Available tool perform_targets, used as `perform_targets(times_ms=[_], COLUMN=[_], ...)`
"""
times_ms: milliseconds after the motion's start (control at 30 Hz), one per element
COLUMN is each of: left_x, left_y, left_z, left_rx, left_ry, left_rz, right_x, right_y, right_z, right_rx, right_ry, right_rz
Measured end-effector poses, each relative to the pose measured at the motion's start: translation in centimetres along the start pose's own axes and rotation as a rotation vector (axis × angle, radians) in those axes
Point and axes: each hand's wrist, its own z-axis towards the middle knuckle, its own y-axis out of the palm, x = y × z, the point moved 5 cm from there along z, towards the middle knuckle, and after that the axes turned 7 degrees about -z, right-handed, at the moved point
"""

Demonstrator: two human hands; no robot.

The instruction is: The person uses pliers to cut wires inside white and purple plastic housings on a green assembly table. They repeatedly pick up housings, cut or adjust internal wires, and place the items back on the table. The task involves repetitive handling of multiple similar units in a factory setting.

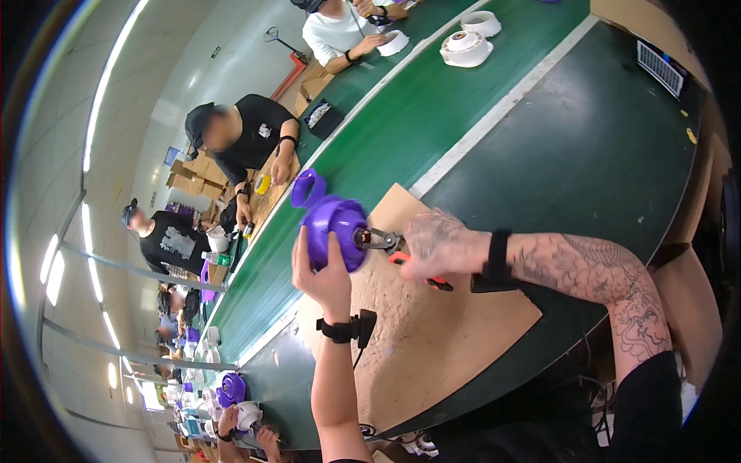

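My left hand [323,282] is wrapped round a glossy purple plastic housing [328,220], round and bowl-like, held tilted above a sheet of cardboard. A small dark and coppery part [360,237] shows at the centre of its right side. My right hand [438,243] is closed on pliers [384,241] with red and black handles. Their metal jaws are at that small part; whether they grip it I cannot tell. Just beyond the housing lies a purple ring [309,189], and I cannot tell if the two are joined.
Cardboard [432,332] covers the table before me. Past it runs a green conveyor belt [386,143] carrying white housings [466,49]. Co-workers [258,135] sit along the far side. Another person's hands [229,423] work at the lower left. A small solar panel [660,69] lies far right.
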Motion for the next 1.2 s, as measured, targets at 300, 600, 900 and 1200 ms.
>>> perform_targets(times_ms=[300, 600, 900, 1200], left_x=[-29.3, -36.3, -10.4, -8.9], left_y=[-5.1, 0.0, 2.1, 4.9], left_z=[-1.4, -0.7, -5.7, -4.5], left_rx=[0.207, 0.300, -0.537, -0.540], left_ry=[-1.172, -1.047, -0.461, -0.878], left_rz=[-0.905, -0.834, -0.799, -1.092], right_x=[0.8, 2.6, 4.3, 3.3], right_y=[3.6, 8.0, 8.4, 8.0], right_z=[1.3, 1.0, 0.8, 1.0], right_rx=[-0.697, -1.169, -1.107, -1.108], right_ry=[-0.036, 0.078, 0.108, 0.074], right_rz=[1.066, 1.415, 1.390, 1.369])
